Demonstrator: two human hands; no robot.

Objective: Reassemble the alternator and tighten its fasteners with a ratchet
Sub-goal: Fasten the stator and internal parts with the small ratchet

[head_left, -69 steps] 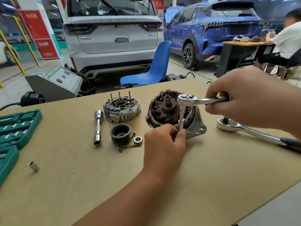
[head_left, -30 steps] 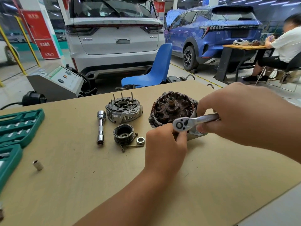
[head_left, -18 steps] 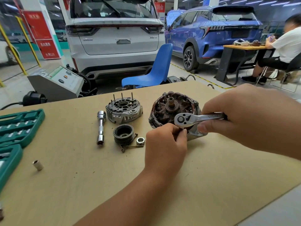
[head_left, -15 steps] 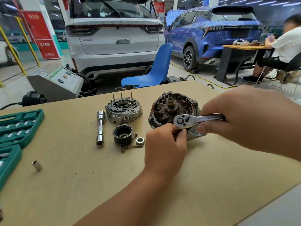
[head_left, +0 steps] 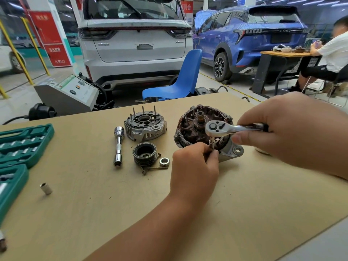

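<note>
- Alternator body (head_left: 195, 129): lay on the table (head_left: 244, 194), windings up, directly beyond the left hand (head_left: 194, 166) and under the ratchet (head_left: 222, 128).
- Ratchet: handle gripped in the curled fingers of the right hand (head_left: 286, 129); head sat above the left fingertips.
- Extension (head_left: 211, 144): pinched upright by the left thumb and fingers, below the ratchet head.
- Rear cover (head_left: 145, 125), pulley (head_left: 145, 153), nut (head_left: 164, 161), long bolts (head_left: 156, 168): lay loose, left of the left hand.
- Risk: a tilted extension could probably slip off the fastener or cross-thread it.
- Hidden: the fastener and socket tip, behind the left fingers; seating cannot be told.
</note>
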